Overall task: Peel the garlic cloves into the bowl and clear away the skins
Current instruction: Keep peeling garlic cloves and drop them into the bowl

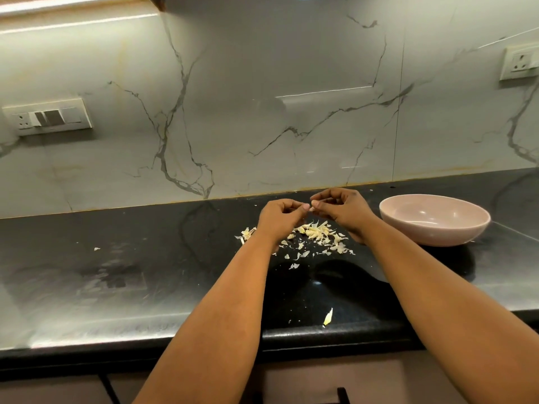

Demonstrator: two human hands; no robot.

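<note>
Left hand and right hand pinch one garlic clove — its axis unclear

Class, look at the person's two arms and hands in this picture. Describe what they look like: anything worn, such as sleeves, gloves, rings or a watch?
Both forearms are bare as far as the picture shows: no sleeve reaches into view. The left hand and the right hand wear no gloves. No watch, bracelet or ring shows on either wrist or on the visible fingers. The fingernails look short and plain.
</note>
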